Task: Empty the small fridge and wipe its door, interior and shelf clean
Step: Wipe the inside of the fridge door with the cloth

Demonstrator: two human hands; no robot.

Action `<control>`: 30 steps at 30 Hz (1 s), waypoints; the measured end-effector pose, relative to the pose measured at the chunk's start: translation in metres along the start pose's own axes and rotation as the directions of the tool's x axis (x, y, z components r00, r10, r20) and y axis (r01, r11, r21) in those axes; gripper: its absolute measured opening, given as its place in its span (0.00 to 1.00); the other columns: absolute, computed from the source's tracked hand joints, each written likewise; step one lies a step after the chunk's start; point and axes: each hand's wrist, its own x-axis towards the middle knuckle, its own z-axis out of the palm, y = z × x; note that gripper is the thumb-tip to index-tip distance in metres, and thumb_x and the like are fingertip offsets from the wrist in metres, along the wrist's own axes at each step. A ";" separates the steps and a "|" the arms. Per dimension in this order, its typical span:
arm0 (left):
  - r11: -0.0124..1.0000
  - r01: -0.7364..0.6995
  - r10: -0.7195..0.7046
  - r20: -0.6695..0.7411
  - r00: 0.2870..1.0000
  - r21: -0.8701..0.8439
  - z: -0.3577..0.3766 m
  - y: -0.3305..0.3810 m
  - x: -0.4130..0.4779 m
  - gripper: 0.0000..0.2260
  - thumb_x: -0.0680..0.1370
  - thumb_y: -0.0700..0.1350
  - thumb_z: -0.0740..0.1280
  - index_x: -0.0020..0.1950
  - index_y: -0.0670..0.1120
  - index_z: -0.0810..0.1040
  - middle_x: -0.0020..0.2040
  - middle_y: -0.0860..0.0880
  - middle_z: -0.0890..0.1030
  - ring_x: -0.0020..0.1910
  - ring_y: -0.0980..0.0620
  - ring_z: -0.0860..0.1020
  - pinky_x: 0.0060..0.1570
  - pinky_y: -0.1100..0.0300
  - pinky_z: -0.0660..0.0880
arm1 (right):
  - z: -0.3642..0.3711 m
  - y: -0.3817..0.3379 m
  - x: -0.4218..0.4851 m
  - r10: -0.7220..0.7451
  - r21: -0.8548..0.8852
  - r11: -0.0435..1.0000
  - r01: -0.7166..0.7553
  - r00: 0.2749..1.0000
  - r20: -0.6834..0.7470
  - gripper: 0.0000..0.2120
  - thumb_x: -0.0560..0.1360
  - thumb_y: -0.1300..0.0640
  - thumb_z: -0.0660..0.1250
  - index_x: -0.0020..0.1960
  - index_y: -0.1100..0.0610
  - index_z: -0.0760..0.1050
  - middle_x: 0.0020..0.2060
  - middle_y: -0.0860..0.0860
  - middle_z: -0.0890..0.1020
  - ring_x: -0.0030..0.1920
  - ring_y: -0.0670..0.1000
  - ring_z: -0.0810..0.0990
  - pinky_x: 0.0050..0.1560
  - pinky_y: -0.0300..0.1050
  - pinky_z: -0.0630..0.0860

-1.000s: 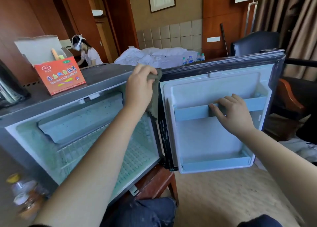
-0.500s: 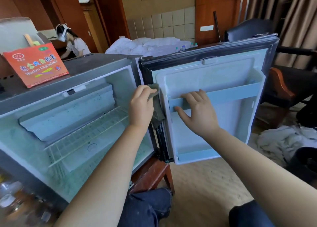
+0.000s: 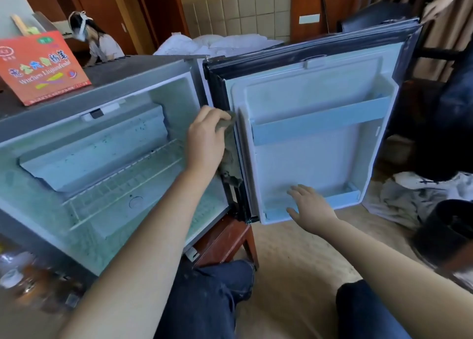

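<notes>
The small fridge [image 3: 143, 95] stands open on a low wooden stool, its inside bare except for a white wire shelf [image 3: 122, 182] and a freezer box. Its door [image 3: 307, 144] swings out to the right, with pale blue racks across the middle and bottom. My left hand [image 3: 204, 139] is shut on a grey-green cloth [image 3: 230, 159], pressed against the dark hinge-side seal between cabinet and door. My right hand [image 3: 307, 203] rests with fingers spread on the door's lower rack, holding nothing.
An orange carton [image 3: 41, 67] sits on the fridge top at left. Blurred bottles [image 3: 23, 280] stand on the floor at lower left. A black bin [image 3: 448, 226] and crumpled sheets [image 3: 414, 198] lie right of the door. Another person [image 3: 97, 42] crouches behind the fridge.
My left hand slid the cloth down from the fridge's top corner along the hinge-side seal. My right hand dropped from the door's middle rack to its bottom rack.
</notes>
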 end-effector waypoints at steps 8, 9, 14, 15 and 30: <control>0.999 0.020 -0.021 -0.057 0.998 -0.025 0.029 -0.014 -0.014 0.05 0.72 0.30 0.66 0.44 0.37 0.80 0.45 0.42 0.78 0.42 0.53 0.75 0.44 0.69 0.68 | 0.027 0.004 -0.010 0.082 0.084 0.993 -0.080 0.997 -0.014 0.27 0.78 0.45 0.62 0.73 0.55 0.64 0.69 0.50 0.70 0.71 0.52 0.63 0.70 0.43 0.60; 0.999 0.037 -0.038 -0.031 0.999 -0.027 0.035 -0.017 -0.028 0.05 0.72 0.29 0.67 0.44 0.37 0.79 0.45 0.42 0.78 0.42 0.52 0.76 0.44 0.69 0.68 | 0.028 0.004 -0.010 0.087 0.109 0.990 -0.085 0.996 -0.010 0.27 0.78 0.45 0.62 0.73 0.55 0.64 0.69 0.50 0.70 0.71 0.52 0.63 0.70 0.43 0.61; 0.969 0.239 -0.248 0.305 0.919 0.067 0.061 -0.032 -0.100 0.07 0.75 0.29 0.65 0.45 0.38 0.81 0.48 0.44 0.78 0.46 0.45 0.79 0.45 0.64 0.68 | 0.029 0.003 -0.015 0.110 0.184 0.977 -0.112 0.994 0.022 0.28 0.77 0.44 0.63 0.74 0.53 0.64 0.70 0.48 0.69 0.72 0.51 0.61 0.71 0.47 0.63; 0.963 0.254 -0.268 0.340 0.901 0.088 0.062 -0.033 -0.104 0.08 0.75 0.29 0.64 0.46 0.38 0.81 0.48 0.44 0.78 0.47 0.44 0.79 0.44 0.63 0.68 | 0.029 0.002 -0.016 0.112 0.182 0.977 -0.115 0.993 0.030 0.28 0.77 0.44 0.63 0.74 0.53 0.64 0.71 0.48 0.69 0.72 0.51 0.61 0.71 0.47 0.63; 0.980 0.192 -0.193 0.023 0.981 0.053 0.041 -0.011 -0.053 0.03 0.73 0.31 0.68 0.43 0.37 0.80 0.45 0.42 0.78 0.40 0.52 0.72 0.38 0.66 0.62 | 0.042 -0.002 -0.023 0.097 0.163 0.983 -0.088 0.994 -0.049 0.28 0.76 0.43 0.63 0.73 0.52 0.64 0.70 0.48 0.69 0.72 0.51 0.61 0.73 0.45 0.59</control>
